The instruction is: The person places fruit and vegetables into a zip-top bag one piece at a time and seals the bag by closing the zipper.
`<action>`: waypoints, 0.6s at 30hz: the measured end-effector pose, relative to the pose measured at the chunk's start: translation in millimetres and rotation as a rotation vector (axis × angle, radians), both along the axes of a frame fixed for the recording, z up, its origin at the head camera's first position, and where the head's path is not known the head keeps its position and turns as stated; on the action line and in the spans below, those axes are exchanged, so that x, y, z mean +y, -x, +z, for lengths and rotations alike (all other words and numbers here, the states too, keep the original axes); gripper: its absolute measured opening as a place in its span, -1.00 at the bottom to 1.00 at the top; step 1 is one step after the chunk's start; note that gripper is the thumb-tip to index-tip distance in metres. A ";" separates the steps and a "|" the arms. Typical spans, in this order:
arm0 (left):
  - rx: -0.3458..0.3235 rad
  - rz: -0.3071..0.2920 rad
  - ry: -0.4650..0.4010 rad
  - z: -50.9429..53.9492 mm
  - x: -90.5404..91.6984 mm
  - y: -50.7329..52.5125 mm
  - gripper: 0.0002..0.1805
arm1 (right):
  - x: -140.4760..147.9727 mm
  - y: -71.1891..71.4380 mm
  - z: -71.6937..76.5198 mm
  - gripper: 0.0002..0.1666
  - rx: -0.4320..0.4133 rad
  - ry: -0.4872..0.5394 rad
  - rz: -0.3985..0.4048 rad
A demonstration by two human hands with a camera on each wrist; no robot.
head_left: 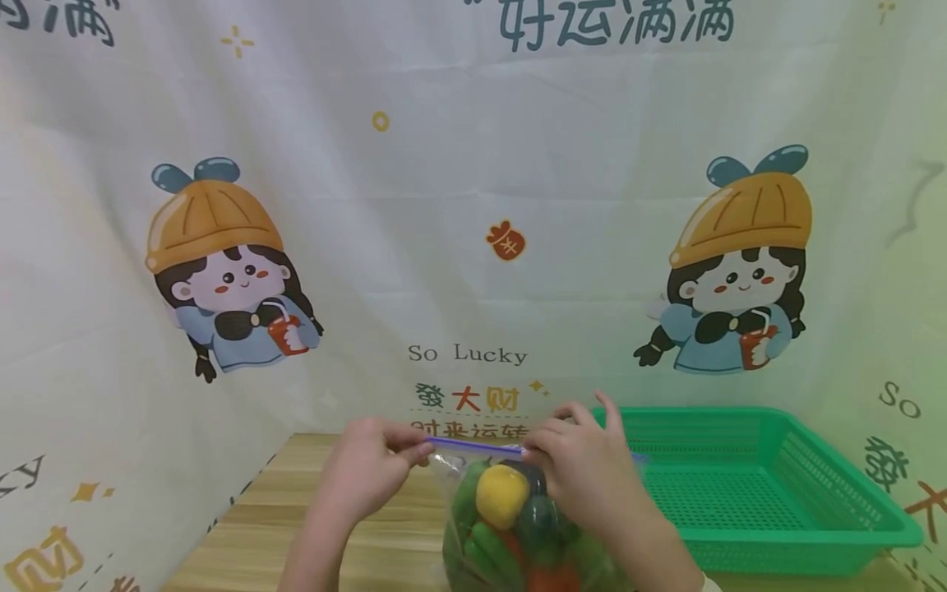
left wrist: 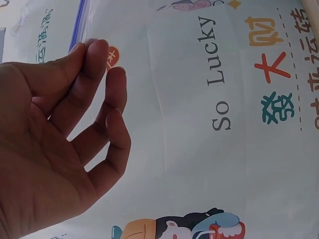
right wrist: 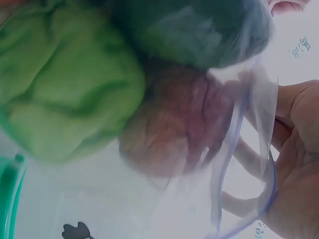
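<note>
A clear zip bag (head_left: 453,538) with a purple zip strip (head_left: 477,446) stands between the two hands, filled with several fruit- and vegetable-like pieces. Among them are a yellow round piece (head_left: 501,497) and long green ones (head_left: 491,555). My left hand (head_left: 366,473) pinches the left end of the zip edge between thumb and forefinger. Farther right along that edge, the fingertips of my right hand (head_left: 588,473) grip the strip. The right wrist view shows a light green wrinkled piece (right wrist: 70,89) and a reddish-brown piece (right wrist: 174,124) behind the film. The bag's bottom is out of frame.
A green plastic basket (head_left: 799,538) with a perforated floor sits to the right, partly behind the right hand. Below lies a wood-grain tabletop (head_left: 259,534). A printed white cloth (head_left: 414,271) hangs behind the table.
</note>
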State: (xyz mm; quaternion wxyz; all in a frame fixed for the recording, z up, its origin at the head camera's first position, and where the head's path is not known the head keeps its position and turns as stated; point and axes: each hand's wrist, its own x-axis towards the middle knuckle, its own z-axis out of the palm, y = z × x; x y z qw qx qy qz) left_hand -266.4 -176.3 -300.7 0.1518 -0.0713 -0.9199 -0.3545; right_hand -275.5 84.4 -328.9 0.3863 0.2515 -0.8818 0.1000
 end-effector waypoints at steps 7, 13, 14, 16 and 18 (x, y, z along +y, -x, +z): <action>-0.006 -0.008 -0.023 -1.2 -6.2 2.6 -0.89 | 18.6 3.0 0.9 -0.93 -0.003 -0.008 0.000; -0.014 -0.005 -0.031 -2.5 -12.1 4.1 -0.90 | 33.1 4.4 2.7 -0.92 -0.041 -0.005 0.004; -0.019 -0.007 -0.035 -2.7 -12.9 4.6 -0.90 | 35.8 4.5 2.8 -0.92 -0.041 -0.002 0.005; -0.017 -0.014 -0.031 -3.6 -15.3 5.9 -0.90 | 42.2 5.1 2.5 -0.91 -0.038 -0.001 0.002; -0.022 -0.018 -0.037 -4.3 -17.7 7.7 -0.90 | 48.9 6.0 2.5 -0.90 -0.048 0.004 -0.011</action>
